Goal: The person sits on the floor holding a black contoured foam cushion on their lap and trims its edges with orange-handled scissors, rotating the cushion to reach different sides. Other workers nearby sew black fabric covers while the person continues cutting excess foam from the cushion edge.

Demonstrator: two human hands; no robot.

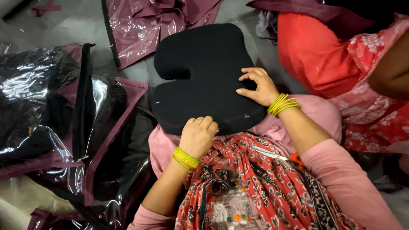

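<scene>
Head view, looking down: a black, plush U-shaped cushion (204, 76) rests on the person's lap. The left hand (197, 135) curls over its near edge, gripping it; the right hand (257, 86) presses fingertips on its top right. Glossy clear-and-maroon plastic zip bags (93, 127) lie just left.

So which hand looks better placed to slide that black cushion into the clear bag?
Probably the left hand: it grips the black cushion's near edge, on the side of the clear bag. The right hand lies on top.
</scene>
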